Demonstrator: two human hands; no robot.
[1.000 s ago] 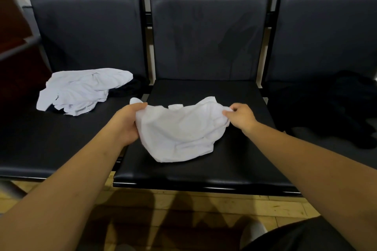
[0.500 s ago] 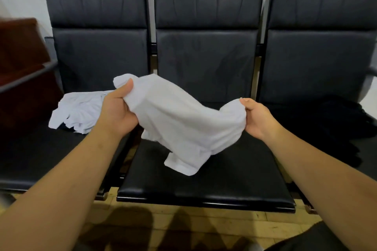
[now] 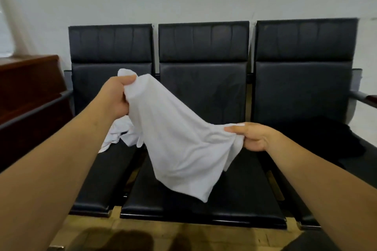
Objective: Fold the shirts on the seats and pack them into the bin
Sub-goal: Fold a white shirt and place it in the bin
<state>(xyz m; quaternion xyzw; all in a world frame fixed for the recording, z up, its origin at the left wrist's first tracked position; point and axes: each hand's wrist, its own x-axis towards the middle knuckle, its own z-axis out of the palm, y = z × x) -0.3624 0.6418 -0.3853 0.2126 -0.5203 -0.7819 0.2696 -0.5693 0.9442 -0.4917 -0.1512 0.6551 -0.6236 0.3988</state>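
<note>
A white shirt (image 3: 179,149) hangs in the air over the middle seat (image 3: 204,206), stretched between both hands. My left hand (image 3: 116,98) grips one bunched end high up, in front of the left seat's backrest. My right hand (image 3: 253,136) pinches the other end lower, at the right edge of the middle seat. The cloth sags between them to a point above the seat cushion. A second white shirt (image 3: 114,136) lies crumpled on the left seat, mostly hidden by my left arm and the held shirt. No bin is in view.
Three black padded seats stand in a row against a white wall. A dark garment (image 3: 326,138) lies on the right seat. A brown wooden cabinet (image 3: 28,87) stands at the left, and a metal armrest (image 3: 363,98) sticks out at the far right. Wooden floor (image 3: 183,236) runs below.
Both hands have lifted the white shirt off the middle seat; my left hand rose higher than my right. The view tilted up, showing the wall above the seats.
</note>
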